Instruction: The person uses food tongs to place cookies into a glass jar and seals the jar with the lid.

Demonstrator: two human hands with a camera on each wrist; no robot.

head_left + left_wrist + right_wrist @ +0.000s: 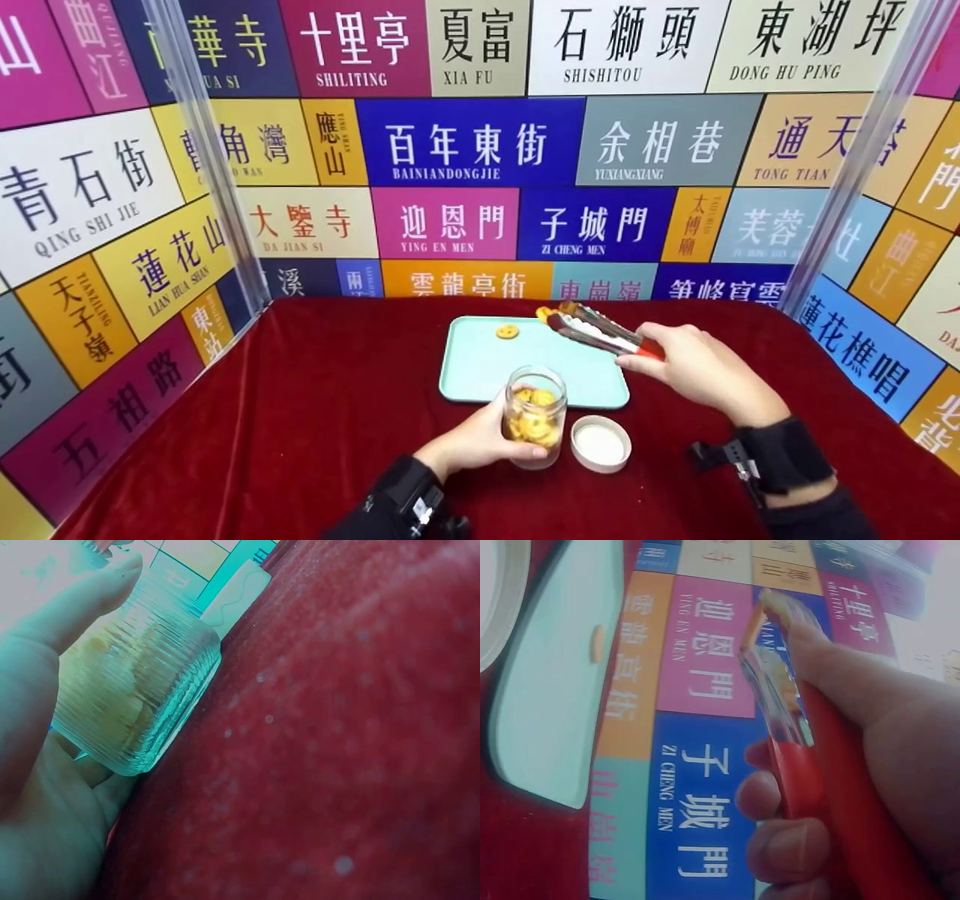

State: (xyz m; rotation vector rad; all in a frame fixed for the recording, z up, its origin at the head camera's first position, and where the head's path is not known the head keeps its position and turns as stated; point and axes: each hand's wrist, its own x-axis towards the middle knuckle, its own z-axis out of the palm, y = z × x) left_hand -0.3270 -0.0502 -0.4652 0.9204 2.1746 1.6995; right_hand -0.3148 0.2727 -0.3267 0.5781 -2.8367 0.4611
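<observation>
My left hand (480, 439) grips a ribbed glass jar (535, 420) that holds several yellow smiley-shaped snacks (536, 424); the left wrist view shows the thumb and fingers around the jar (142, 682). With my right hand (694, 367) I hold metal tongs with red handles (649, 347), raised over the far right part of a mint-green tray (465, 382). One yellow snack (544, 314) is pinched between the tong tips, also seen in the right wrist view. Another smiley snack (507, 331) lies on the tray near its far edge.
A round white lid (601, 444) lies on the dark red cloth (315, 420), just right of the jar and in front of the tray. Behind the table stand walls of coloured sign panels (469, 142), with clear corner posts (862, 161) at both sides.
</observation>
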